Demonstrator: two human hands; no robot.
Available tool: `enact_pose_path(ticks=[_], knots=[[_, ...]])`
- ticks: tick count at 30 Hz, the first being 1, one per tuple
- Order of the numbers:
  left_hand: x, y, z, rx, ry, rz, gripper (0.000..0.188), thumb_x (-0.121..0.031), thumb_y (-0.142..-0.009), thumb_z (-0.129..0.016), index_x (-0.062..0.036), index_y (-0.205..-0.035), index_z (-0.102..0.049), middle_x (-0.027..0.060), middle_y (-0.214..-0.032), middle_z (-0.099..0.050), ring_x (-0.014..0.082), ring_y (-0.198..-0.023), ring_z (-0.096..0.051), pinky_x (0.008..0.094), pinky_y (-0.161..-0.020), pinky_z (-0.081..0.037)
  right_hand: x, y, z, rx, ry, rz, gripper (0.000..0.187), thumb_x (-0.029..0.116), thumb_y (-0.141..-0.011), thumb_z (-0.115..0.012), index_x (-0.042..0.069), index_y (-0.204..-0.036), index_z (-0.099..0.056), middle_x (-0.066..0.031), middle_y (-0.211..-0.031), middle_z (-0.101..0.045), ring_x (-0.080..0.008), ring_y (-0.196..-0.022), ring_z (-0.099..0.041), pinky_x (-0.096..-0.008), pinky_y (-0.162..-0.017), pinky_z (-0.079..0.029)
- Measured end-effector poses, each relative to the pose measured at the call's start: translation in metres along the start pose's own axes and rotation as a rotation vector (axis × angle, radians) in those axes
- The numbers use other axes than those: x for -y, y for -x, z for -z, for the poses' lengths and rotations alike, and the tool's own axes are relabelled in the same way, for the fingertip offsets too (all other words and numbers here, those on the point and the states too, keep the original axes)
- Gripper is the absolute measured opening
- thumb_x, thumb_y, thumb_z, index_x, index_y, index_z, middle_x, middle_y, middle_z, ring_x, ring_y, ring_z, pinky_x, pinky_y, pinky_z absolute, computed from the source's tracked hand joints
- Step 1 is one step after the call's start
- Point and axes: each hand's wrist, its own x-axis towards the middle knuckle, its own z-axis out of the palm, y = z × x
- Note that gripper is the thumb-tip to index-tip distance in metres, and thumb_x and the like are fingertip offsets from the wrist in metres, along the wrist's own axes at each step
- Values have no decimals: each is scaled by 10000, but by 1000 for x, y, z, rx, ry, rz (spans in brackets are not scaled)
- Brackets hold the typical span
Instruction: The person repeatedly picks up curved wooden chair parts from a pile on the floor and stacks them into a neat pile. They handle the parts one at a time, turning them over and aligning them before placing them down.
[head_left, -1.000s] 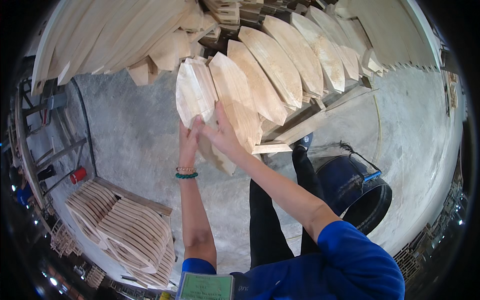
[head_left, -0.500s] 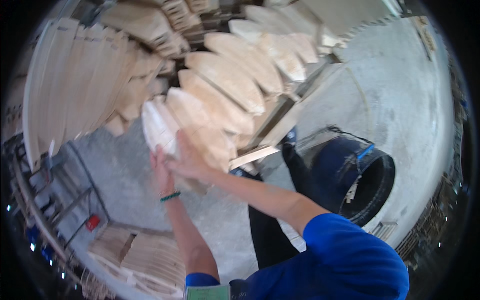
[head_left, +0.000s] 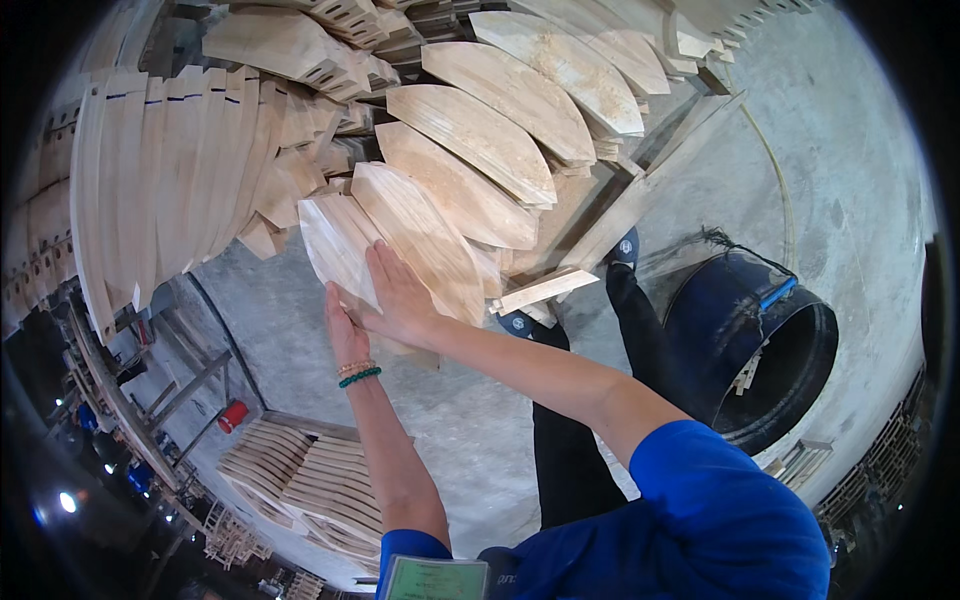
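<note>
A stack of pale, leaf-shaped wooden boards with pointed ends lies in front of my hands, at the left end of a row of similar stacks. My right hand rests flat across the top board's near part, fingers stretched out. At the near left edge of the same stack, my left hand stands on its side with fingers extended; bead bracelets circle its wrist. The stack's near end is partly hidden by both hands. Right beside it sits another stack of boards, touching or overlapping it.
More board stacks run toward the far right. Long curved slats lean at the left. A dark blue barrel lies on its side at right, near another person's shoe. Ridged wooden pieces are piled lower left.
The view has shifted slightly, so the scene sits a little further right and sharper. Both hands stay at the same stack, the right hand now lying flatter on it.
</note>
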Motion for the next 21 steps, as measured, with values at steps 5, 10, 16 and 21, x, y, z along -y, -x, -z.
enact_pose_path(ticks=[5,10,16,21], knots=[[1,-3,10,37,86,-21,489,-320,-979,-469,-4,-1346,-404,111,-1333,-476,223,-1204,-466,347,-1029,-374,-4,5,5,7,-249,-56,915,351,-787,-642,-47,-1446,-147,-251,-1504,-163,-337,-1399,-196,-351,-1132,-218],[3,2,5,115,122,56,494,-320,-986,-458,0,-1355,-390,106,-1338,-468,221,-1213,-455,345,-1027,-373,-14,16,2,-39,-415,-105,897,343,-805,-671,-34,-1449,-174,-239,-1492,-228,-329,-1347,-326,-323,-1070,-332],[-7,25,-36,46,-346,-85,544,-293,-960,-510,22,-1373,-348,128,-1333,-460,235,-1209,-460,336,-1025,-372,-42,3,-1,-93,-611,-120,805,307,-829,-671,-25,-1432,-253,-220,-1422,-368,-273,-1243,-464,-320,-966,-443],[-9,69,-84,-192,-898,-636,665,-146,-836,-631,15,-1393,-308,229,-1330,-414,340,-1233,-424,418,-1018,-357,-71,-2,28,198,-1244,-398,505,290,-955,-530,78,-1392,-388,-91,-1187,-592,-189,-1023,-578,-322,-893,-475]])
